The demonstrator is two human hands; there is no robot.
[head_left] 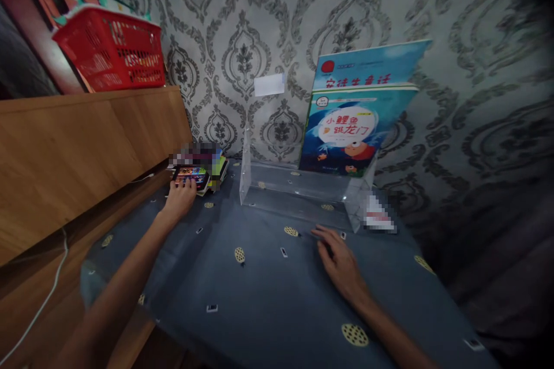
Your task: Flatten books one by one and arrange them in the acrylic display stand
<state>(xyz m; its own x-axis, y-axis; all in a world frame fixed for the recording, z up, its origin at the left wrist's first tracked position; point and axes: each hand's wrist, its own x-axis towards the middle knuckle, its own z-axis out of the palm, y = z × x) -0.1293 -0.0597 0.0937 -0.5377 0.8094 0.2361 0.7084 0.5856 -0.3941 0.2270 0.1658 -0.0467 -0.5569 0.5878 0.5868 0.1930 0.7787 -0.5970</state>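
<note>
At the far left of the table my left hand [180,197] reaches to a small pile of books [219,172]. Its fingers lie over the near edge of a dark book [191,176] with a colourful cover, on top of the pile; the thumb is hidden. My right hand [340,256] rests low over the cloth, holding nothing, its fingers loosely bent and apart. Just beyond it stands a clear plastic rack [298,204]. Two blue picture books, a front one [337,138] and a taller rear one [367,66], lean upright at the rack's right rear.
A dark blue cloth [259,288] with yellow spots covers the table. Left of it is a wooden cabinet [86,150] with a red basket [116,49] on top. A blurred-out white and red item [378,216] lies right of the rack. A white cable [56,282] hangs at the left.
</note>
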